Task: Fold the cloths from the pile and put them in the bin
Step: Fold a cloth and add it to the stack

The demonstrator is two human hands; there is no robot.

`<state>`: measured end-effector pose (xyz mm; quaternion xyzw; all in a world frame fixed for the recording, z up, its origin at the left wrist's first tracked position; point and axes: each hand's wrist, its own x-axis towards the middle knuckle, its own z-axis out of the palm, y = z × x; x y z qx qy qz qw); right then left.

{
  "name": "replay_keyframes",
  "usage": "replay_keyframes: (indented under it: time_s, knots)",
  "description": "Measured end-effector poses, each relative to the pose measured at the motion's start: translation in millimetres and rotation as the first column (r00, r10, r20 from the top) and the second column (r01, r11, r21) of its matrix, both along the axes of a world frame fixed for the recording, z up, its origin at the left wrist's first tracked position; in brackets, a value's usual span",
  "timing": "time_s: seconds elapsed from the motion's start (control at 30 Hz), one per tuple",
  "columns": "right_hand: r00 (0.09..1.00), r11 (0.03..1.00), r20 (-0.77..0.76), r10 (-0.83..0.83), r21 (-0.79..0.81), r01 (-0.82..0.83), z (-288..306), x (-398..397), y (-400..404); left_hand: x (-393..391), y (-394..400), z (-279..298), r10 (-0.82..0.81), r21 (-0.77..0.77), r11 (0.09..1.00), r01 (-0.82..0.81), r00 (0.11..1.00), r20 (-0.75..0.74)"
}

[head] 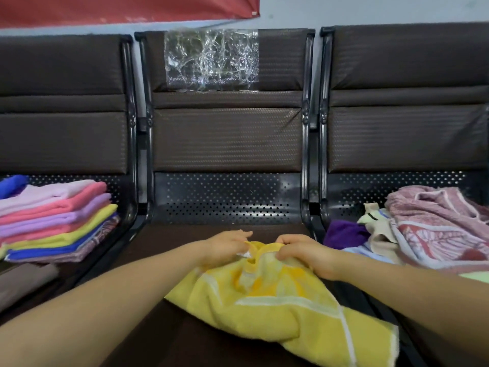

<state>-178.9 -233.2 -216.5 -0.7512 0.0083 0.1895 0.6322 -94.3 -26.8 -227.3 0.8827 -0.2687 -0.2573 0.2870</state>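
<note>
Yellow towel [277,308] in both hands' grip

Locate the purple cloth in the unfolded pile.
In the head view, the purple cloth lies on the right seat, at the pile's left edge, beside the cream cloth.

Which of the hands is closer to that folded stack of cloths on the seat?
The left hand. It grips the yellow towel on the stack's side. The right hand grips the towel farther from the folded stack.
</note>
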Motion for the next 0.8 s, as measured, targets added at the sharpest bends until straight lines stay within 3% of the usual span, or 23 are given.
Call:
replay_keyframes:
  time_s: [0.1, 0.17, 0.27, 0.37, 0.57, 0.67, 0.73, 0.8]
  knots:
    - [0.999, 0.998, 0.032, 0.044, -0.055, -0.042, 10, 5, -5, -6, -12, -7, 0.022, -0.044, 0.999, -0.026, 0.995, -0.102]
    - [0.994, 0.973, 0.052, 0.091, -0.218, -0.078, 14, 6, -10, -7, -17, -10, -0.060, 0.036, 0.998, 0.060, 0.998, -0.005]
    - [0.985, 0.858, 0.011, 0.171, -0.493, -0.143, 15, 6, -23, -1, -22, -16, -0.074, 0.167, 0.984, 0.055, 0.992, 0.106]
    - [0.980, 0.786, -0.084, 0.179, -0.587, -0.194, 12, -1, -41, 5, -15, -20, -0.096, 0.274, 0.961, 0.042, 0.977, 0.188]
    - [0.978, 0.919, -0.176, 0.115, -0.354, -0.172, 17, -21, -80, 24, 16, -30, 0.017, 0.253, 0.964, -0.079, 0.972, 0.235]
    - [0.973, 0.988, -0.216, 0.086, -0.109, -0.111, 23, -30, -92, 18, 26, -30, 0.068, 0.187, 0.976, -0.114, 0.969, 0.236]
    - [0.973, 0.994, -0.222, 0.069, 0.094, -0.049, 24, -35, -92, 12, 28, -35, 0.076, 0.159, 0.980, -0.123, 0.959, 0.273]
    - [0.977, 0.983, -0.213, 0.029, 0.183, 0.011, 21, -37, -88, 8, 29, -44, 0.072, 0.111, 0.987, -0.112, 0.946, 0.316]
